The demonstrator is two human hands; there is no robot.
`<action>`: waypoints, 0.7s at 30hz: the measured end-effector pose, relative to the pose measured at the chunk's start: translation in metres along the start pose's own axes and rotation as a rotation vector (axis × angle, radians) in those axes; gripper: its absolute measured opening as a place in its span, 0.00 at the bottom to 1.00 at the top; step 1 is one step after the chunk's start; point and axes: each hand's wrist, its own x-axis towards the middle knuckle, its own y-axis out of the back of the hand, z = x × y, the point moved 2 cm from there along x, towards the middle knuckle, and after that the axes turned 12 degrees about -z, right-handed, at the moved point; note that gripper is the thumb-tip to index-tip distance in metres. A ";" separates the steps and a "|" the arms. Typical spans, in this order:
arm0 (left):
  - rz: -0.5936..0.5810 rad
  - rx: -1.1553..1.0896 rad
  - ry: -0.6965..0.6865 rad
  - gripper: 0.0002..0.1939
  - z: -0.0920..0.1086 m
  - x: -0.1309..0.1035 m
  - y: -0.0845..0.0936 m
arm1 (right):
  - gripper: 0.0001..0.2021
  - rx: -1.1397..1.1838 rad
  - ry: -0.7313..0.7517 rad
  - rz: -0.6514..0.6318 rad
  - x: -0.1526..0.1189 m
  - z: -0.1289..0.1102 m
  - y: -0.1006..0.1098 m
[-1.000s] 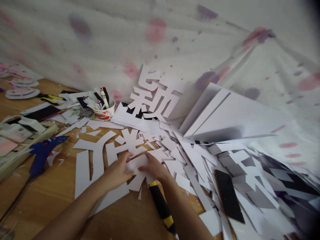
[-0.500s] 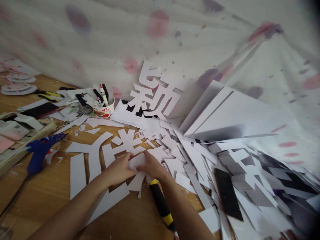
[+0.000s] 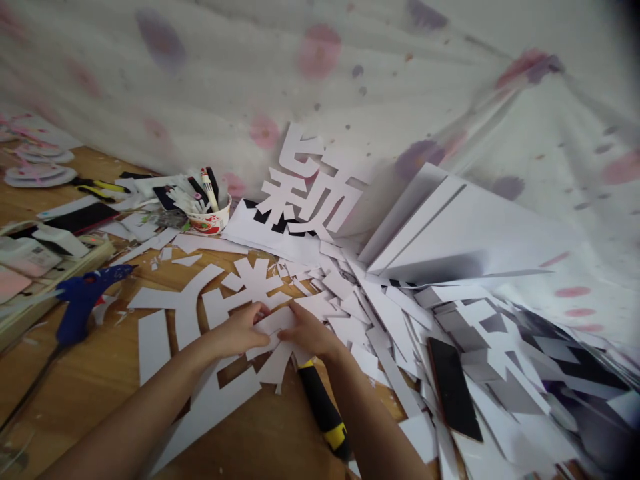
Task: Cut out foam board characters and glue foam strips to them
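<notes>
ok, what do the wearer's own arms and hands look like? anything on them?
Left hand and right hand are bare, no gloves. Both forearms are uncovered down to the picture's bottom edge; no sleeve, watch or bracelet shows.

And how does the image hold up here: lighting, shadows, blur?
Head view: light is soft and dim, with a dark shadow low on the upright white board; head view: the top right corner falls to black, and the far-left pink-and-white items look smeared; head view: the left hand and right hand read clearly enough, but fine detail on the white piece between them is lost.
</notes>
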 end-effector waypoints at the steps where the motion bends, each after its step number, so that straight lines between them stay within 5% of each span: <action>1: 0.010 0.020 -0.020 0.17 0.000 0.000 0.000 | 0.19 0.000 0.008 0.005 0.000 0.001 0.000; 10: -0.089 -0.045 0.007 0.14 -0.002 0.002 -0.003 | 0.23 0.055 0.019 -0.096 -0.004 -0.003 -0.001; 21: 0.015 -0.085 0.072 0.09 -0.006 0.005 -0.004 | 0.21 0.110 0.087 -0.064 -0.006 -0.007 -0.001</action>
